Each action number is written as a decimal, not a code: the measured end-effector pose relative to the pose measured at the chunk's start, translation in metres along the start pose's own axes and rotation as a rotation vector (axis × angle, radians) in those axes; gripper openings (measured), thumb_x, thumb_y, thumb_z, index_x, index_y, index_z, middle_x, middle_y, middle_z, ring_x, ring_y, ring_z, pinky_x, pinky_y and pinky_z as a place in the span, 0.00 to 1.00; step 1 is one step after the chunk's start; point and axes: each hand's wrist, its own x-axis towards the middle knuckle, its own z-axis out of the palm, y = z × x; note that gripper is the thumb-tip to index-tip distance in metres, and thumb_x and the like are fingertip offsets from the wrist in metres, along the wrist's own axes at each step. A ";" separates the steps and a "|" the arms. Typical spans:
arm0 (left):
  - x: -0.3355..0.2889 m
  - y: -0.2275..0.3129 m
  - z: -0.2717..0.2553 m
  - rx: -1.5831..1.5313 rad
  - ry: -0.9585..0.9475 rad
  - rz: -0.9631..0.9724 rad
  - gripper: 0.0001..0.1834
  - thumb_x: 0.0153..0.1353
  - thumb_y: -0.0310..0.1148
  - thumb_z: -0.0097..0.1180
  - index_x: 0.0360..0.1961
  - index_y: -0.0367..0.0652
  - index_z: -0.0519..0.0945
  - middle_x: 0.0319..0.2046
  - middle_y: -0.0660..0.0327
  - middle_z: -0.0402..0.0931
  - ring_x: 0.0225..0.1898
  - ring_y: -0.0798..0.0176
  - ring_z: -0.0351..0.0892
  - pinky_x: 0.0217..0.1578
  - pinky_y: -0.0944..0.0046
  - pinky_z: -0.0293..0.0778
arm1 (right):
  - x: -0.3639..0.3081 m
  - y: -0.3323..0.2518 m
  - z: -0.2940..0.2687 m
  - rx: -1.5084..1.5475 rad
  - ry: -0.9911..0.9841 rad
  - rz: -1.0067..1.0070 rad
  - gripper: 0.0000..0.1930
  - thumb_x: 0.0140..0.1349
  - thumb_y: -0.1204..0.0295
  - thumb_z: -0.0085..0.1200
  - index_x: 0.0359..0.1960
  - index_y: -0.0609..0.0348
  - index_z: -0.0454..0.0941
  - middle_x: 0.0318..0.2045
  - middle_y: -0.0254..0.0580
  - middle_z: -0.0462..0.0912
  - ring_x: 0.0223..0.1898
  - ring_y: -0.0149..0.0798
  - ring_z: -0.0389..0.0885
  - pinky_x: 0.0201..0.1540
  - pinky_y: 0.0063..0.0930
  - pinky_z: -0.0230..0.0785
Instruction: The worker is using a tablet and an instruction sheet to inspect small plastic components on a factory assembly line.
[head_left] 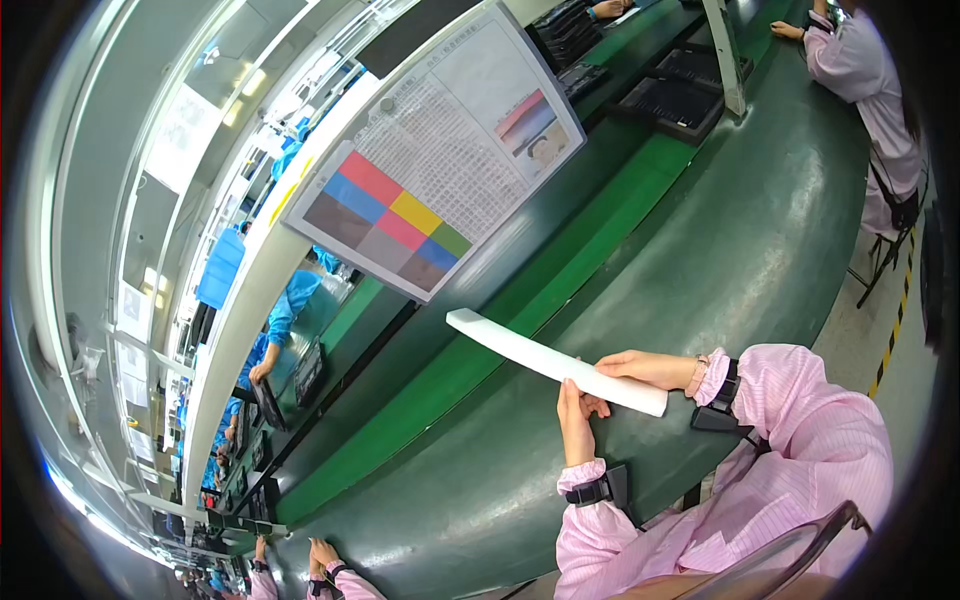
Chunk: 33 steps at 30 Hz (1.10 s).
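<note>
A long, white, slightly curved bar point(530, 354), smooth and blunt at its ends, is held slantwise over the green workbench. What it is made of I cannot tell. Close to its near right end, my left hand point(577, 425) grips the lower edge, thumb up against the front and fingers curled beneath. My right hand point(648, 368) holds the same end from the far side, its fingers partly hidden behind the bar. The far left end sticks out free toward the green conveyor belt. Pink striped sleeves and black wrist straps show on both my arms.
Beyond the green bench point(755, 220) runs a green conveyor belt point(610, 220). A printed board with coloured squares point(430, 160) hangs above it. Black trays point(675, 100) lie at the back. A person in pink point(860, 70) works at far right; others in blue sit across the line.
</note>
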 end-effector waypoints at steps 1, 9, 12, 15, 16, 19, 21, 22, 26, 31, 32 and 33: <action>0.000 0.000 0.001 -0.002 0.013 0.001 0.28 0.69 0.48 0.34 0.58 0.35 0.62 0.26 0.62 0.73 0.19 0.70 0.70 0.21 0.72 0.66 | 0.000 0.000 0.000 0.008 0.000 0.000 0.18 0.67 0.63 0.43 0.51 0.63 0.70 0.39 0.35 0.78 0.37 0.26 0.76 0.39 0.20 0.70; 0.000 0.000 0.000 0.004 0.038 -0.011 0.24 0.69 0.49 0.33 0.40 0.37 0.70 0.22 0.62 0.73 0.19 0.70 0.71 0.21 0.72 0.66 | 0.002 0.003 -0.001 0.067 0.000 0.007 0.17 0.66 0.63 0.44 0.50 0.63 0.70 0.39 0.34 0.78 0.36 0.25 0.76 0.38 0.20 0.70; 0.000 -0.002 -0.002 -0.002 0.031 -0.020 0.24 0.69 0.50 0.33 0.39 0.37 0.70 0.22 0.61 0.73 0.19 0.70 0.71 0.21 0.71 0.67 | 0.001 0.003 -0.001 0.070 0.022 0.010 0.18 0.66 0.63 0.44 0.49 0.63 0.70 0.39 0.35 0.78 0.36 0.26 0.76 0.38 0.20 0.71; 0.000 -0.003 -0.002 -0.010 0.038 -0.018 0.24 0.69 0.50 0.32 0.39 0.37 0.70 0.22 0.61 0.73 0.19 0.69 0.71 0.22 0.71 0.67 | 0.002 0.003 -0.001 0.058 -0.002 0.015 0.18 0.66 0.63 0.44 0.49 0.64 0.69 0.39 0.36 0.78 0.36 0.27 0.77 0.38 0.22 0.72; 0.000 -0.003 -0.002 -0.013 0.051 -0.021 0.24 0.69 0.50 0.33 0.39 0.38 0.70 0.22 0.62 0.73 0.20 0.70 0.71 0.22 0.71 0.66 | 0.002 0.003 0.000 0.085 -0.001 0.003 0.17 0.67 0.64 0.43 0.48 0.65 0.69 0.38 0.40 0.79 0.35 0.30 0.78 0.39 0.24 0.73; -0.001 -0.003 -0.002 -0.014 0.073 -0.026 0.23 0.69 0.50 0.34 0.39 0.39 0.70 0.22 0.63 0.73 0.20 0.71 0.70 0.21 0.72 0.65 | 0.001 0.002 0.003 0.134 -0.016 -0.010 0.16 0.67 0.64 0.42 0.47 0.66 0.68 0.37 0.44 0.79 0.35 0.34 0.80 0.40 0.26 0.74; -0.001 -0.002 -0.002 -0.015 0.081 -0.025 0.23 0.69 0.50 0.34 0.39 0.39 0.71 0.22 0.64 0.73 0.21 0.71 0.70 0.21 0.72 0.65 | 0.000 0.000 0.003 0.150 -0.031 -0.011 0.16 0.67 0.64 0.42 0.47 0.67 0.68 0.38 0.45 0.79 0.36 0.34 0.81 0.40 0.27 0.75; -0.001 -0.002 -0.002 -0.015 0.084 -0.023 0.23 0.68 0.50 0.35 0.39 0.39 0.71 0.22 0.64 0.73 0.21 0.71 0.70 0.21 0.72 0.65 | 0.001 0.000 0.004 0.143 -0.032 -0.011 0.17 0.67 0.64 0.43 0.47 0.67 0.68 0.38 0.45 0.79 0.36 0.34 0.81 0.41 0.27 0.74; 0.000 -0.002 0.000 -0.009 0.084 -0.021 0.22 0.68 0.49 0.35 0.39 0.39 0.71 0.22 0.64 0.73 0.20 0.72 0.71 0.21 0.73 0.65 | -0.002 0.001 0.002 0.101 0.001 -0.003 0.18 0.66 0.63 0.44 0.48 0.68 0.68 0.39 0.45 0.79 0.39 0.33 0.80 0.44 0.27 0.72; 0.001 0.000 -0.002 0.082 0.008 -0.020 0.20 0.68 0.46 0.38 0.41 0.38 0.72 0.22 0.64 0.73 0.20 0.72 0.70 0.21 0.74 0.64 | -0.020 -0.005 -0.001 -0.043 0.164 0.001 0.18 0.65 0.62 0.47 0.47 0.66 0.70 0.37 0.38 0.78 0.37 0.28 0.76 0.41 0.24 0.70; 0.001 0.001 -0.002 0.127 -0.026 0.002 0.20 0.68 0.45 0.38 0.43 0.38 0.73 0.22 0.65 0.73 0.20 0.73 0.70 0.21 0.75 0.63 | -0.028 -0.009 -0.003 -0.139 0.230 0.006 0.18 0.64 0.62 0.48 0.46 0.66 0.72 0.36 0.35 0.78 0.36 0.26 0.75 0.40 0.22 0.69; 0.000 0.003 -0.002 0.122 -0.028 -0.009 0.20 0.68 0.45 0.38 0.43 0.38 0.73 0.22 0.65 0.73 0.20 0.73 0.70 0.21 0.75 0.63 | -0.037 -0.014 -0.005 -0.196 0.258 -0.015 0.17 0.63 0.61 0.49 0.44 0.65 0.73 0.34 0.33 0.78 0.34 0.24 0.73 0.37 0.19 0.67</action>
